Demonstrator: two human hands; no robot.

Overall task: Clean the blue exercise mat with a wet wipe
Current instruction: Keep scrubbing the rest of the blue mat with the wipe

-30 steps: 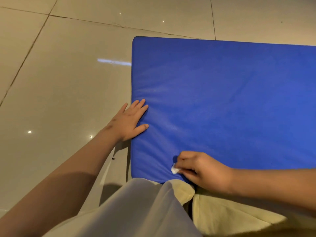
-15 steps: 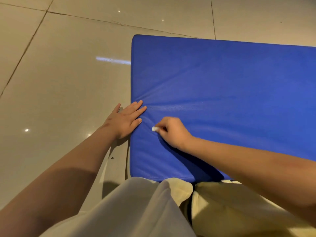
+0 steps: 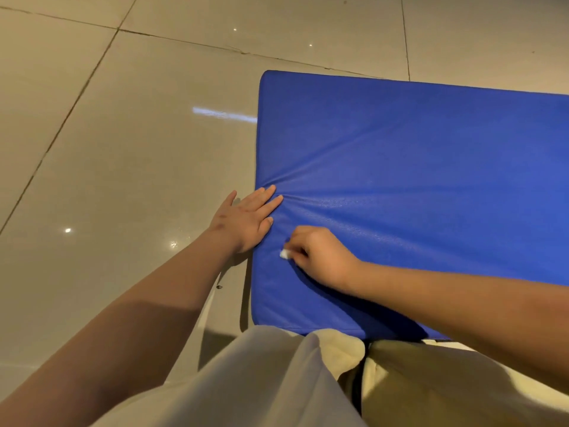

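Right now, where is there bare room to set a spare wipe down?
Free: the far half of the mat, out to its far edge, and the floor left of it. Crowded: the mat's near-left edge, where the left hand presses flat and the right hand pinches the wipe.

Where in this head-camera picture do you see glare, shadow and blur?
Head view: a pale streak and small glints of glare on the glossy floor; the right hand and forearm cast a dark shadow on the blue mat; the white wipe looks soft, slightly blurred.

Wet wipe (image 3: 284, 254) up beside left hand (image 3: 246, 220)
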